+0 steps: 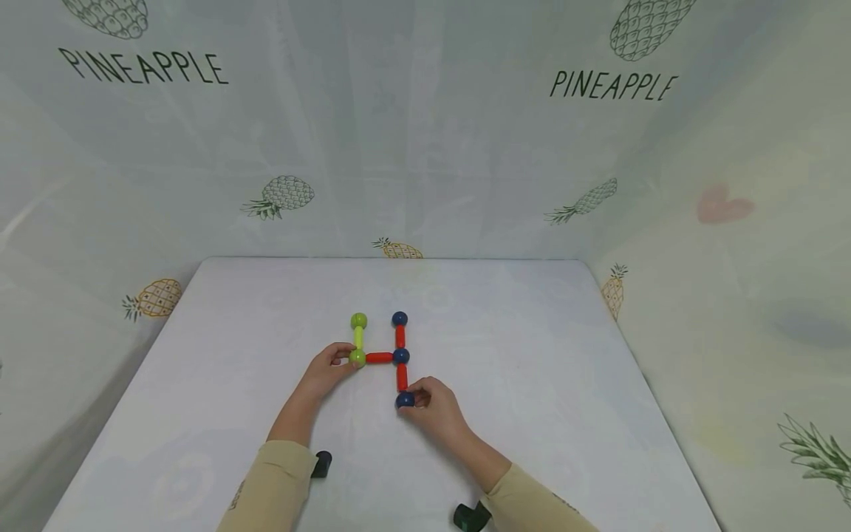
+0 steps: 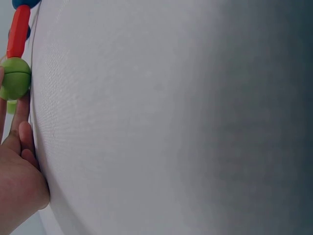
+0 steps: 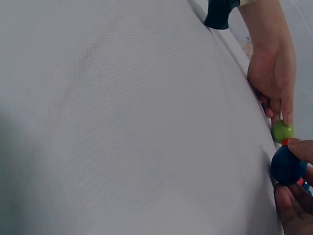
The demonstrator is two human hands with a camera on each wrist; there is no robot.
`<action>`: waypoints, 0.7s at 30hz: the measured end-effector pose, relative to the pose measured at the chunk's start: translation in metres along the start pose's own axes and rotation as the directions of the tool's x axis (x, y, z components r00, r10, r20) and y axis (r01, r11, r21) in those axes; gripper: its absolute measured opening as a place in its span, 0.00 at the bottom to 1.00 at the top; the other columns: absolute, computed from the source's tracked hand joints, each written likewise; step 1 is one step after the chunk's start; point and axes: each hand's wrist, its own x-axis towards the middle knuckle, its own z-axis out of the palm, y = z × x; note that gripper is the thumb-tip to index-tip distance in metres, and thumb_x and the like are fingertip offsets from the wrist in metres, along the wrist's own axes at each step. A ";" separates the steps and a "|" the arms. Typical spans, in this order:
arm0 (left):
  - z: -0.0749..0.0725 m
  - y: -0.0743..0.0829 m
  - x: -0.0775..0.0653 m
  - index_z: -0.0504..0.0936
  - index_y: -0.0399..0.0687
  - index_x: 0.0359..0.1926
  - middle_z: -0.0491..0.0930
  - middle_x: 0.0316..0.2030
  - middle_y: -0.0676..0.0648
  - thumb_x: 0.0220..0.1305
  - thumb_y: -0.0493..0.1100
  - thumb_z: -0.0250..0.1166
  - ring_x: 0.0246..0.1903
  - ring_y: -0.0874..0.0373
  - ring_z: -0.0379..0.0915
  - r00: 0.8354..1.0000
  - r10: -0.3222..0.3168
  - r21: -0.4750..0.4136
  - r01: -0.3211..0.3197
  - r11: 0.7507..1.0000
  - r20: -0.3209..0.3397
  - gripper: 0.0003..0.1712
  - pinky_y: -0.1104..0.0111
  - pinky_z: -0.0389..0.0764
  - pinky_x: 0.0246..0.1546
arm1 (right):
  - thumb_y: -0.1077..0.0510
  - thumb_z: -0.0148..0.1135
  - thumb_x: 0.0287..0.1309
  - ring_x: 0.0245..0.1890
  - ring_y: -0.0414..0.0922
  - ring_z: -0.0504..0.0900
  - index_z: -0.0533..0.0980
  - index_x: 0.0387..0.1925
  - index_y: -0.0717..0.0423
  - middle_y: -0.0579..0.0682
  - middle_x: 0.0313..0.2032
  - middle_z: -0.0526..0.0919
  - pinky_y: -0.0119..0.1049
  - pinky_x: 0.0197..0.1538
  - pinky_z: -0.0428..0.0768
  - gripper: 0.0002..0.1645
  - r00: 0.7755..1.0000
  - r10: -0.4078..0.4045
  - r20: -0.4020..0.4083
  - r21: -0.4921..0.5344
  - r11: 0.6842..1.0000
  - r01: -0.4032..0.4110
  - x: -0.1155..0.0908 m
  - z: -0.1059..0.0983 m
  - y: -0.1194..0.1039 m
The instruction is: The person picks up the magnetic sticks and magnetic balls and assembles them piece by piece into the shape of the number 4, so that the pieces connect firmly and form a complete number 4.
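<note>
On the white table lies a joined figure of balls and rods, shaped like a 4. My left hand [image 1: 332,367] pinches the lower green ball [image 1: 357,358], from which a yellow-green rod [image 1: 359,338] leads up to another green ball [image 1: 359,321]. A red rod [image 1: 380,358] links that lower ball to the middle blue ball [image 1: 401,355]. Above it, a red rod [image 1: 400,337] reaches the top blue ball [image 1: 400,318]; below, another red rod [image 1: 402,377] meets the bottom blue ball [image 1: 405,400]. My right hand [image 1: 436,411] grips this bottom ball, also seen held in the right wrist view.
The white tabletop [image 1: 532,369] spreads around the figure. Curtain fabric printed with pineapples [image 1: 287,193] hangs behind and at both sides. A dark device sits on each wrist, one by the left sleeve [image 1: 279,473] and one by the right sleeve [image 1: 532,502].
</note>
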 end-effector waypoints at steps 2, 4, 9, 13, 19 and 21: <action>0.000 0.000 0.000 0.76 0.44 0.57 0.78 0.53 0.42 0.62 0.40 0.68 0.53 0.46 0.63 1.000 0.000 -0.004 0.000 1.000 0.001 0.23 0.53 0.64 0.53 | 0.57 0.78 0.46 0.32 0.39 0.77 0.80 0.41 0.55 0.42 0.33 0.78 0.31 0.37 0.78 0.19 1.000 0.001 -0.009 0.001 1.000 -0.001 0.001 0.000 0.000; -0.001 0.000 0.001 0.76 0.43 0.57 0.78 0.53 0.41 0.62 0.40 0.68 0.53 0.45 0.63 1.000 0.006 -0.006 -0.006 1.000 0.002 0.23 0.53 0.64 0.53 | 0.57 0.78 0.46 0.32 0.39 0.77 0.80 0.40 0.55 0.42 0.33 0.77 0.30 0.37 0.78 0.19 1.000 0.009 -0.010 0.003 1.000 -0.009 0.001 0.000 0.001; -0.001 -0.001 0.001 0.76 0.44 0.57 0.78 0.53 0.41 0.61 0.40 0.68 0.53 0.45 0.63 1.000 0.000 -0.013 0.000 1.000 0.002 0.23 0.53 0.63 0.54 | 0.56 0.78 0.46 0.33 0.39 0.76 0.80 0.40 0.54 0.42 0.33 0.77 0.30 0.38 0.78 0.19 1.000 0.019 -0.007 -0.006 1.000 -0.019 0.002 0.000 0.001; 0.000 -0.002 0.002 0.76 0.45 0.57 0.78 0.53 0.41 0.61 0.41 0.68 0.54 0.45 0.63 1.000 -0.004 -0.007 0.004 1.000 0.002 0.23 0.52 0.64 0.55 | 0.55 0.78 0.46 0.33 0.40 0.76 0.80 0.40 0.54 0.42 0.33 0.77 0.31 0.38 0.78 0.19 1.000 0.023 -0.007 -0.006 1.000 -0.023 0.002 0.000 0.000; 0.000 -0.002 0.002 0.76 0.45 0.58 0.78 0.54 0.42 0.62 0.41 0.68 0.54 0.46 0.63 1.000 -0.006 0.002 0.006 1.000 0.000 0.23 0.52 0.64 0.55 | 0.55 0.78 0.46 0.33 0.40 0.76 0.80 0.40 0.54 0.42 0.32 0.77 0.30 0.37 0.78 0.19 1.000 0.024 -0.007 0.005 1.000 -0.024 0.003 0.000 -0.001; 0.000 -0.002 0.002 0.76 0.46 0.58 0.78 0.54 0.42 0.62 0.41 0.68 0.54 0.46 0.63 1.000 -0.007 0.000 0.007 1.000 -0.002 0.23 0.53 0.63 0.55 | 0.55 0.78 0.46 0.33 0.40 0.76 0.80 0.40 0.53 0.42 0.32 0.77 0.31 0.37 0.78 0.19 1.000 0.028 -0.005 0.008 1.000 -0.028 0.003 0.000 -0.001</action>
